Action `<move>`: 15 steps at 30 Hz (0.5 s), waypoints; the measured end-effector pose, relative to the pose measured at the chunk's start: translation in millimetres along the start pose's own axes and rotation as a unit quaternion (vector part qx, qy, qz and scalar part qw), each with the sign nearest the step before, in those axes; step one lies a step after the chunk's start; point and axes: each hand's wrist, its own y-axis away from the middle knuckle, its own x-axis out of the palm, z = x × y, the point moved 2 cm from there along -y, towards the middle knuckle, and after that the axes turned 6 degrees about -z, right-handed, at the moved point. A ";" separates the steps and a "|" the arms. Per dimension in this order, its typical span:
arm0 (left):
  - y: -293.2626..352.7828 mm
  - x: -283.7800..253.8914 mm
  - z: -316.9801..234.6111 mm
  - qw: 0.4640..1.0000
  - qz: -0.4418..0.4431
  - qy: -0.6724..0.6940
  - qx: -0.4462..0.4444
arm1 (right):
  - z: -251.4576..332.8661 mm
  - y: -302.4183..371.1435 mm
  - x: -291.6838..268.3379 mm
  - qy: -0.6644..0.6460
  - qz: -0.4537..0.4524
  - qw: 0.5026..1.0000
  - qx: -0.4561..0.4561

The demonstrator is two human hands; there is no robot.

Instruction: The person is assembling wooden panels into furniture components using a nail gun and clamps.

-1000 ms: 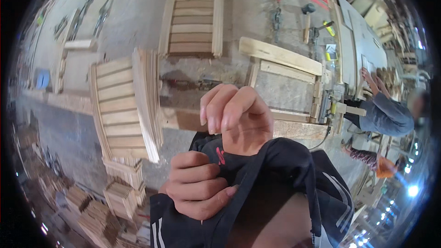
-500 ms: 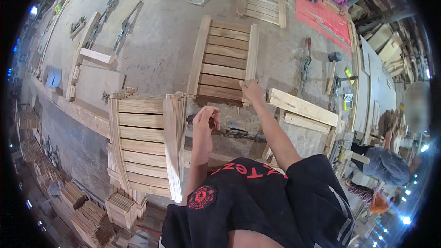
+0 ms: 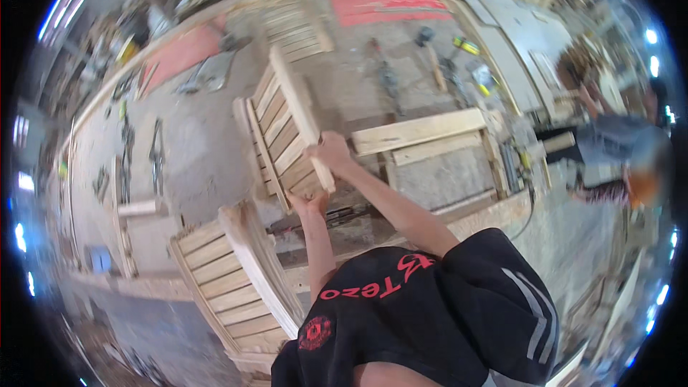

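Note:
Both my hands hold a slatted wooden panel (image 3: 288, 152), which is tilted with its right rail raised off the worktable (image 3: 197, 147). My right hand (image 3: 332, 153) is closed on that thick rail, close to its near end. At the panel's near end, my left hand (image 3: 308, 203) grips the lower edge; some of its fingers are hidden under the wood. A stack of similar slatted panels (image 3: 233, 288) stands at the near left, beside my left forearm. Dark metal tools (image 3: 344, 216), blurred, lie on the table just beyond my body.
A wooden jig of boards (image 3: 423, 131) is fixed to the right. Beyond it lie a mallet (image 3: 432, 64) and clamp-like tools (image 3: 387, 77). Another slatted panel (image 3: 292, 29) and a red sheet (image 3: 387, 3) are at the back. A co-worker (image 3: 616, 140) is at the far right.
The panel has gone from lying flat to tilted, its right rail lifted. My left hand has moved from a dark tool onto the panel's near end. The view has swung right.

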 end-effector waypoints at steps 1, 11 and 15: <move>7.7 -2.3 12.1 1.000 0.006 -0.020 -0.004 | -4.3 29.3 -11.8 -0.018 -0.010 0.999 -0.026; 32.6 -81.4 130.3 0.941 -0.006 -0.246 0.234 | -151.2 225.9 -227.6 0.031 -0.075 0.986 -0.144; 13.6 -85.9 182.7 0.889 0.035 -0.389 0.239 | -183.5 206.9 -326.7 0.177 -0.221 0.920 -0.271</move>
